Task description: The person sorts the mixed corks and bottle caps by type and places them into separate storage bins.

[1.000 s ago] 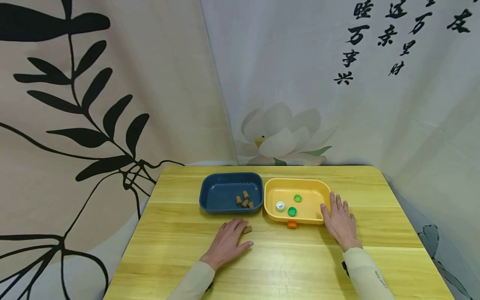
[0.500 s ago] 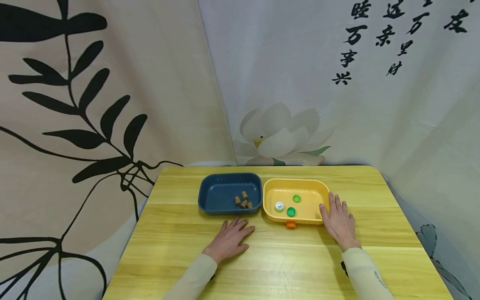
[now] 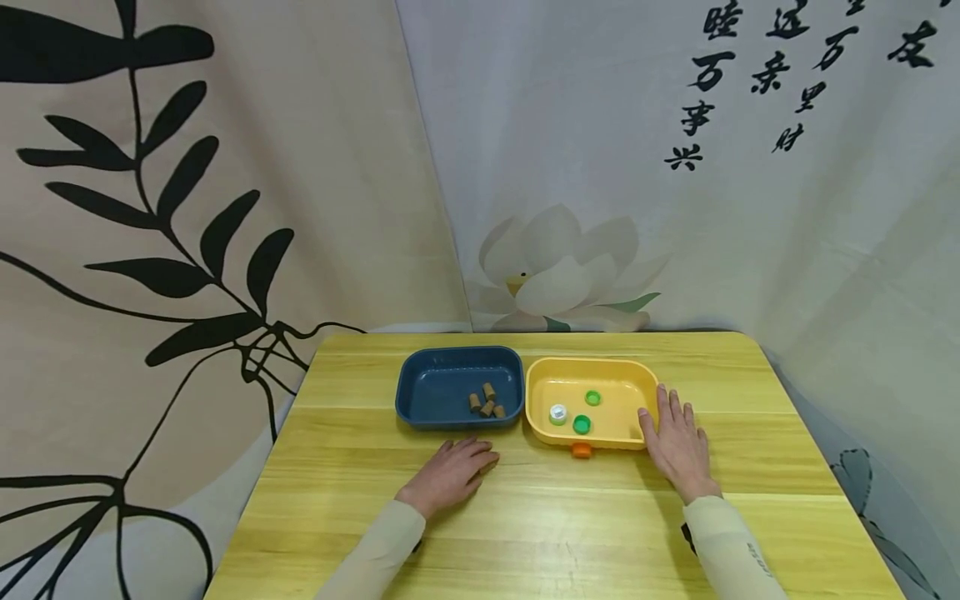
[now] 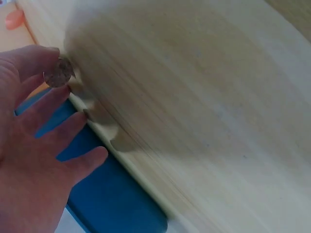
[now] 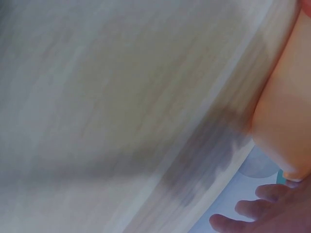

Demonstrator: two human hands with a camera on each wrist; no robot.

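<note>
My left hand (image 3: pixel 447 477) is over the table in front of the blue tray (image 3: pixel 420 417). In the left wrist view its thumb and index finger pinch a cork (image 4: pixel 58 73), while the other fingers are spread. The head view hides that cork behind the hand. Several corks (image 3: pixel 487 405) lie in the right part of the blue tray. At the right end of the yellow tray (image 3: pixel 622 371), my right hand (image 3: pixel 680 450) touches the rim with fairly straight fingers. Inside that tray are a white cap (image 3: pixel 558 414), a light green cap (image 3: pixel 593 397) and a darker green cap (image 3: pixel 582 424).
An orange piece (image 3: pixel 582 451) sits at the front edge of the yellow tray. The two trays stand side by side near the back of the wooden table (image 3: pixel 585 533). Printed cloth (image 3: pixel 337 167) hangs behind the table.
One second ago a cork lay on the table beside my left hand. The left hand went over it, and now its fingers have drawn together with the cork pinched. The right hand has stayed put.
</note>
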